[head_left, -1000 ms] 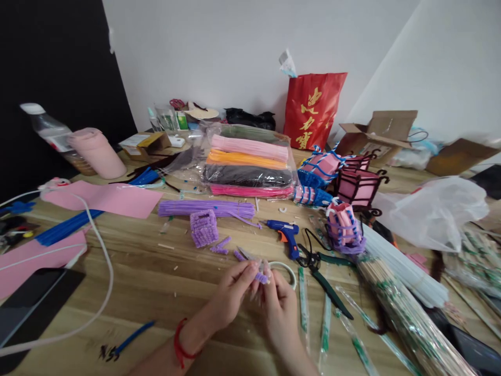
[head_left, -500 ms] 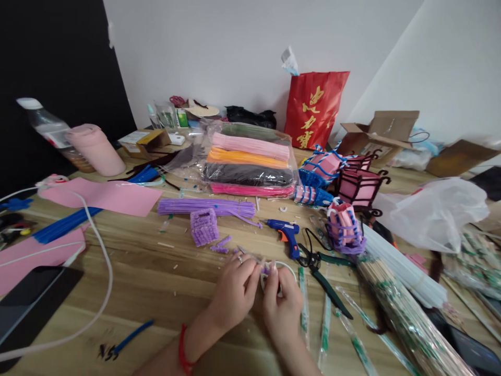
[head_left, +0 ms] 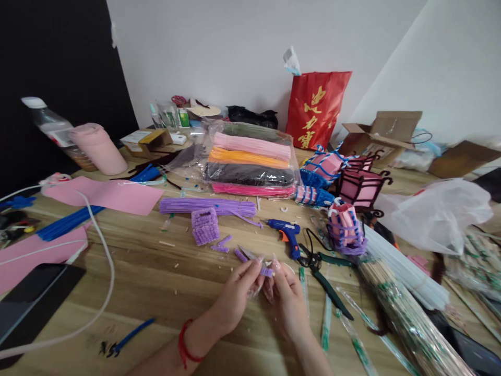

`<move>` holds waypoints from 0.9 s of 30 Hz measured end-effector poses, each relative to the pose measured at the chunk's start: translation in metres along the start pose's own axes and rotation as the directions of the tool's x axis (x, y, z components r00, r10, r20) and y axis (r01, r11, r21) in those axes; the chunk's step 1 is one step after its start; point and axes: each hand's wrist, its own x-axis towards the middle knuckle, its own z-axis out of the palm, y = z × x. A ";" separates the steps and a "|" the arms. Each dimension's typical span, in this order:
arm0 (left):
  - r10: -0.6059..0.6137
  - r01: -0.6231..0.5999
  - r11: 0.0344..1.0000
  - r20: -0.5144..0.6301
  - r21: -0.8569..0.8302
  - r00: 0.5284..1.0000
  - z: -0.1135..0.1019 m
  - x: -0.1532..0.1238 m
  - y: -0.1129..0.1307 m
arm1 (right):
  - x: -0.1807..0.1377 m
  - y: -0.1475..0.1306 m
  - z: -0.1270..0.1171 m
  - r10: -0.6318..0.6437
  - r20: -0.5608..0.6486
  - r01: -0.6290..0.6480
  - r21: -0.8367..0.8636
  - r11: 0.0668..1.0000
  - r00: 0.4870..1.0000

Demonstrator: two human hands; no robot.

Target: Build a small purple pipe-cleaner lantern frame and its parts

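Observation:
My left hand [head_left: 235, 298] and my right hand [head_left: 288, 298] meet over the wooden table [head_left: 164, 292], fingertips pinched together. Between them sits a short purple pipe-cleaner piece [head_left: 266, 272], gripped from both sides. A red cord circles my left wrist. Just beyond my fingers lie loose purple pieces [head_left: 221, 245], a small purple woven square [head_left: 204, 226] and a bundle of purple pipe cleaners [head_left: 207, 207]. A roll of tape lies partly hidden behind my right hand.
A blue glue gun [head_left: 286, 233] and dark pliers [head_left: 319, 266] lie right of my hands. Bagged coloured pipe cleaners [head_left: 250, 166], small pink lanterns [head_left: 344, 222], bamboo sticks [head_left: 403, 313], pink paper [head_left: 104, 196], a white cable [head_left: 102, 261] and a dark tablet [head_left: 31, 303] surround them.
Both hands lowered toward the tape roll half a second ago, then lifted slightly again. The purple piece stays pinched between them. The view shifted slightly.

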 end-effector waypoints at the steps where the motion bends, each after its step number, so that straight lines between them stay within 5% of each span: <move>1: -0.019 0.016 0.999 -0.071 -0.046 0.997 0.004 0.000 -0.003 | -0.001 0.003 0.005 0.010 -0.057 -0.007 0.048 0.999 0.998; 5: 0.010 0.000 0.999 -0.241 0.040 0.970 0.014 -0.003 -0.008 | -0.005 0.017 0.020 0.078 -0.267 -0.034 0.163 0.986 0.961; 10: 0.261 -0.127 0.872 -0.230 0.474 0.937 0.010 -0.008 -0.010 | -0.008 0.021 0.031 0.223 -0.378 -0.085 0.348 0.934 0.898; 17: 0.406 -0.224 0.659 -0.090 0.718 0.909 0.006 -0.008 -0.007 | -0.007 0.014 0.028 0.214 -0.345 -0.068 0.390 0.918 0.914; 25: 0.522 -0.319 0.432 0.055 0.843 0.851 -0.007 -0.001 -0.010 | 0.000 0.016 0.019 0.129 -0.264 -0.063 0.245 0.967 0.956; 27: 0.488 -0.328 0.450 0.079 0.831 0.869 -0.009 0.001 -0.007 | 0.002 0.016 0.014 0.109 -0.255 -0.069 0.162 0.984 0.961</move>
